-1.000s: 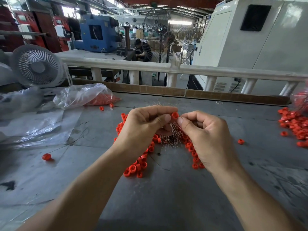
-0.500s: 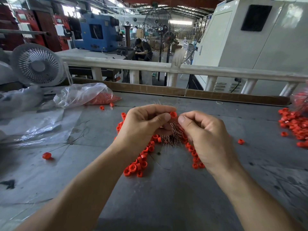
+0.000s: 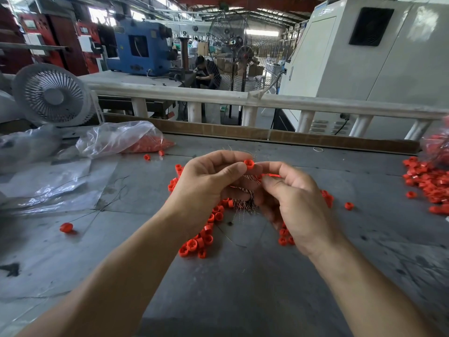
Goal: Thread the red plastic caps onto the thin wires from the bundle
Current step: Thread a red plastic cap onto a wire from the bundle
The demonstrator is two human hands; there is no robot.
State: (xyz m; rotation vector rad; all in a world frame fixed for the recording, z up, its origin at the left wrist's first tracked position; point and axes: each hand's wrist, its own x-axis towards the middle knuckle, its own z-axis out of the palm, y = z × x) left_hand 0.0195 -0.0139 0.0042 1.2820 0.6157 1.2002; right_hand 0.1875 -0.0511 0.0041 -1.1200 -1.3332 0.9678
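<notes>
- A red cap (image 3: 248, 164) sits at frame centre, pinched at the tips of the left hand (image 3: 206, 188), just left of the right hand's (image 3: 295, 203) forefinger tip.
- The wire bundle (image 3: 245, 193) hangs between both hands, below the cap; the left hand's curled fingers grip it.
- The right hand's fingers are curled and blurred; whether they pinch a wire, I cannot tell.
- Threaded caps (image 3: 206, 234) trail across the grey tabletop (image 3: 243, 288) beneath the hands.
- Against half a second ago, the right hand sits lower and further right, its thumb away from the cap.
- More loose caps (image 3: 427, 181) lie at the right edge; a plastic bag (image 3: 121, 139) sits upper left.
</notes>
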